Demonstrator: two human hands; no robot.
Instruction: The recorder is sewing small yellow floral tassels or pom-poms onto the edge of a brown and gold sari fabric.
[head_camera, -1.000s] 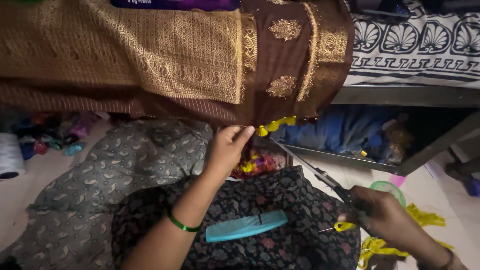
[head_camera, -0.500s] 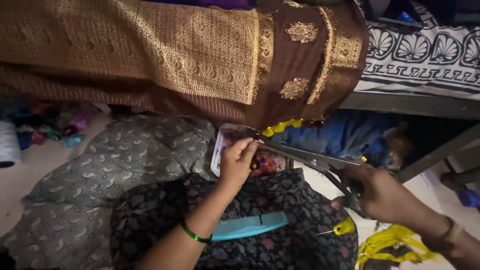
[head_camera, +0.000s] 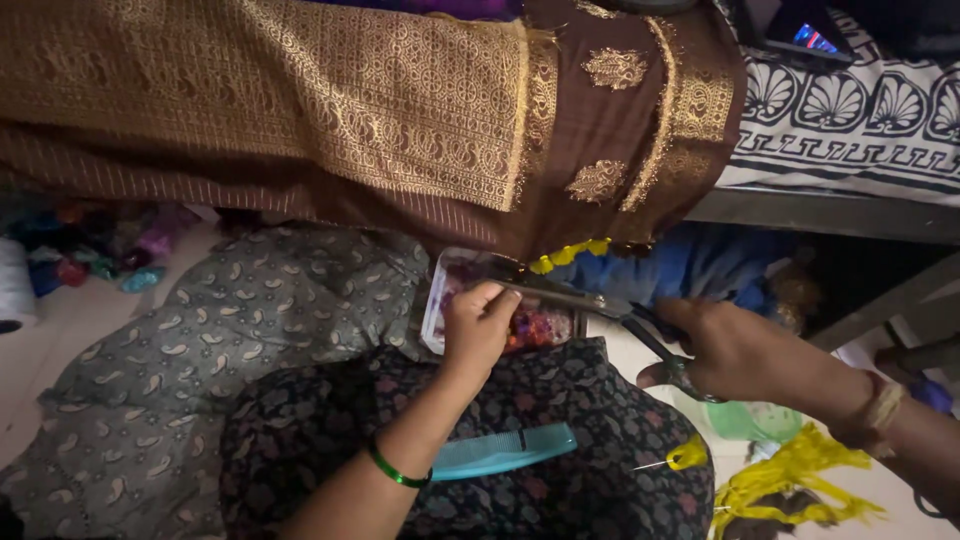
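On the lap, closest to the camera, a teal comb lies flat on the dark patterned cloth, and a small yellow tassel with a needle rests to its right, with loose yellow thread trailing beyond on the floor. Just above the comb, the left hand, a green bangle on its wrist, has its fingers pinched shut on something fine at the blade tips; what exactly they grip is too small to tell, though it looks like a thread end running up toward the fringe. The right hand has its fingers closed through the handles of the scissors, whose blades point left and meet the left fingers, apparently almost together. Behind the hands sits a clear tray of coloured bits, beside a grey paisley cloth. Farther up, the brown and gold sari drapes over the bed edge, a row of yellow tassels hanging from its lower hem directly above the scissors. My judgement is that trimming a tassel thread is the step in hand; the next move calls for keeping the strand taut and closing the blades clear of the hem.
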